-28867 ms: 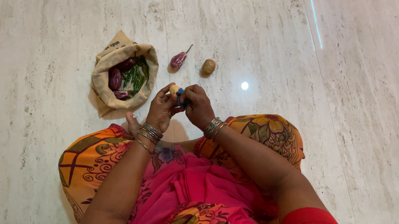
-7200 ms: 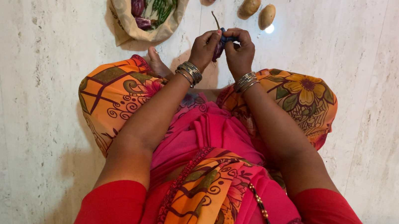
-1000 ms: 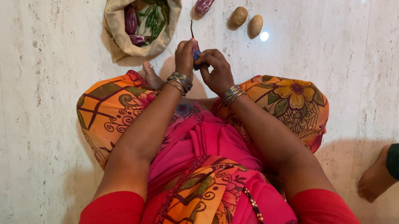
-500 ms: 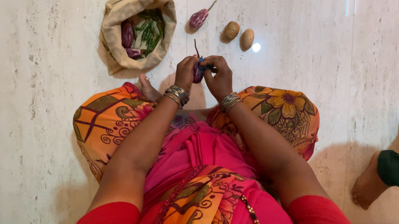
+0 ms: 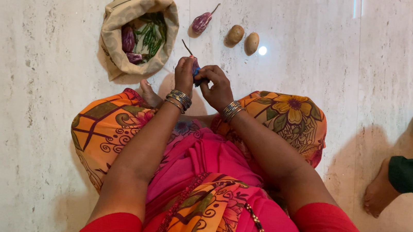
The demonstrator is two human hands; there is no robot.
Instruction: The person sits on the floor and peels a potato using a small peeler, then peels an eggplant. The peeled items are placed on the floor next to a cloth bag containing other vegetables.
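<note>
Left hand (image 5: pixel 184 72) grips small purple stemmed eggplant (image 5: pixel 194 64); right hand (image 5: pixel 216 84) clamps blue peeler (image 5: pixel 197 72) on it. Two peeled tan potatoes (image 5: pixel 243 36) and one eggplant (image 5: pixel 201 22) lie on floor; paper bag (image 5: pixel 117 38) holds more.

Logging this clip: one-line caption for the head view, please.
Seated on a marble floor, left hand holds a small eggplant, right hand a blue peeler.

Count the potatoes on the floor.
2. The left potato and right potato lie side by side on the floor, right of the loose eggplant. The bag may hide more.
</note>
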